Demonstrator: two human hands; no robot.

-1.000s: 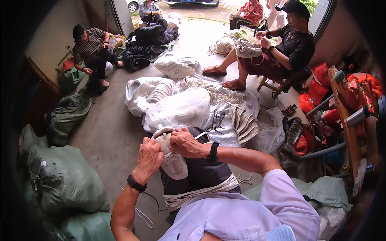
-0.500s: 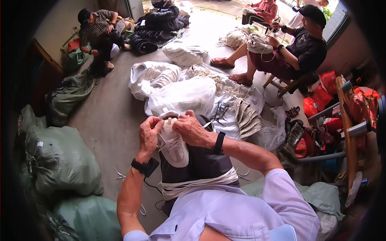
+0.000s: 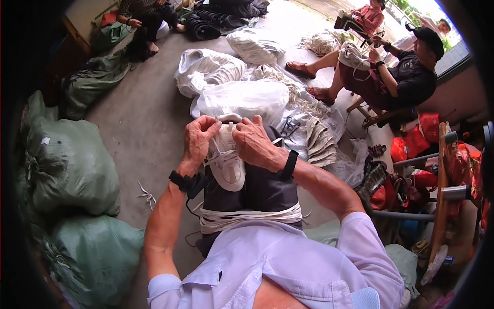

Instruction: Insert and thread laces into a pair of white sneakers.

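A white lace-up sneaker (image 3: 229,172) rests on my dark-covered lap, its toe toward me. My left hand (image 3: 199,139) is closed in a pinch at the left side of the shoe's opening, by the upper eyelets. On the opposite side, my right hand (image 3: 259,143) grips the edge near the tongue with bent fingers. White laces criss-cross the front of the shoe, with a loop sticking out at its left. Whether a lace end is between my fingertips is too small to tell. A bundle of white laces (image 3: 252,220) lies across my thighs.
Ahead are clear plastic bags (image 3: 242,98) of pale shoe parts and a stack of shoe uppers (image 3: 320,141). Green sacks (image 3: 72,165) stand at left. A co-worker (image 3: 406,72) sits on a stool at right, near a wooden-edged rack (image 3: 441,190) with red bags. Another person sits far left.
The view has tipped downward, so the surroundings sit higher. My right fingers have moved off the tongue to the opening's right edge. My left hand stays at the left side.
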